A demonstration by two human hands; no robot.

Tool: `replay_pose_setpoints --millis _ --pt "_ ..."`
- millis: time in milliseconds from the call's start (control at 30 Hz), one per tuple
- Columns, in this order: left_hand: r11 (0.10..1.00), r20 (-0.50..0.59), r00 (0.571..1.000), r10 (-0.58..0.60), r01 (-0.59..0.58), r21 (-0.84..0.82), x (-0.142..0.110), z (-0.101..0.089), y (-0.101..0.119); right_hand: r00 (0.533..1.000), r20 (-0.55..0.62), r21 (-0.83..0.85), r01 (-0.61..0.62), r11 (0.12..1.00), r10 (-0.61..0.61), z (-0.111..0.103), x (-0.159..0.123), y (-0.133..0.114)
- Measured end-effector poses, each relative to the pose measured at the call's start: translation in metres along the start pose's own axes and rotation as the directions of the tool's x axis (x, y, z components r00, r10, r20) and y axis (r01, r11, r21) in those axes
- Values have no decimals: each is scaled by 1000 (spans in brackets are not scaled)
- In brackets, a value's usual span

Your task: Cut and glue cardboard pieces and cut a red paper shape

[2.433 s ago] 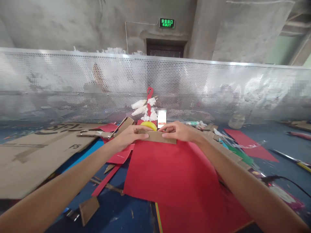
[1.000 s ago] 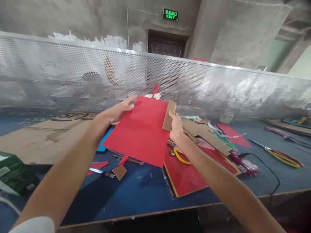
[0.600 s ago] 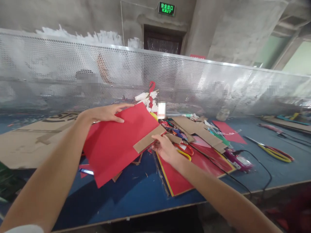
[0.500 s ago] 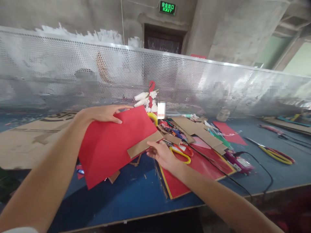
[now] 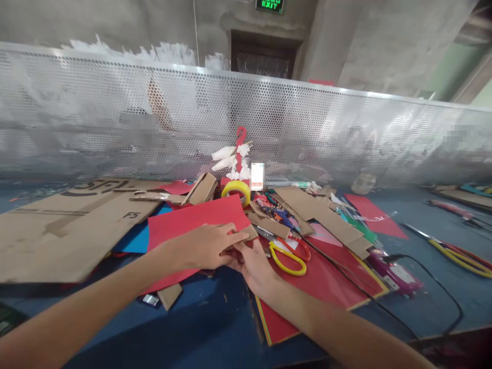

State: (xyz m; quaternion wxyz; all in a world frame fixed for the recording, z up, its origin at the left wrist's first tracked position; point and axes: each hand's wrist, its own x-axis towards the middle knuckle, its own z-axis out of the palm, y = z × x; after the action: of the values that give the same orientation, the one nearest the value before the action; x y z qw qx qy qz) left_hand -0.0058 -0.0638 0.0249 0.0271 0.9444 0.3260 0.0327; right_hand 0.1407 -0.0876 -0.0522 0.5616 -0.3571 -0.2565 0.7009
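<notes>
My left hand (image 5: 211, 245) and my right hand (image 5: 257, 265) meet at one edge of a sheet of red paper (image 5: 202, 213). A brown cardboard strip (image 5: 251, 232) lies along that edge, mostly hidden by my fingers. Both hands are closed on the strip and the paper edge, thumbs and fingertips close together. The paper is tilted above the table, its lower part behind my left forearm. Just beyond it stands a yellow roll of tape (image 5: 236, 189). Scissors with yellow and red handles (image 5: 287, 265) lie to the right of my right hand.
A large cardboard sheet (image 5: 73, 236) covers the left of the blue table. At the back stands a red hook-shaped piece with white flowers (image 5: 241, 151), before a perforated metal screen (image 5: 307, 128). Cardboard scraps (image 5: 326, 220), a purple power strip (image 5: 394, 271) and another pair of scissors (image 5: 457, 251) lie right.
The red paper, first flat, was lifted and turned, bringing the cardboard strip to the right. My left hand has since left the paper's far side and come over to the strip beside my right hand.
</notes>
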Motion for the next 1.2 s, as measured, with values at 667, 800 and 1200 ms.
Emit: replay_pose_setpoints --millis 667,800,1200 --pt "926 40 999 24 -37 375 -8 79 9 892 290 -956 281 77 346 -49 8 -152" --pt "943 52 998 23 -39 329 -5 81 9 839 527 -834 541 -107 133 -42 24 -149" --pt "988 -6 996 92 -92 -127 -4 48 -17 768 599 -760 634 -142 226 -70 25 -108"
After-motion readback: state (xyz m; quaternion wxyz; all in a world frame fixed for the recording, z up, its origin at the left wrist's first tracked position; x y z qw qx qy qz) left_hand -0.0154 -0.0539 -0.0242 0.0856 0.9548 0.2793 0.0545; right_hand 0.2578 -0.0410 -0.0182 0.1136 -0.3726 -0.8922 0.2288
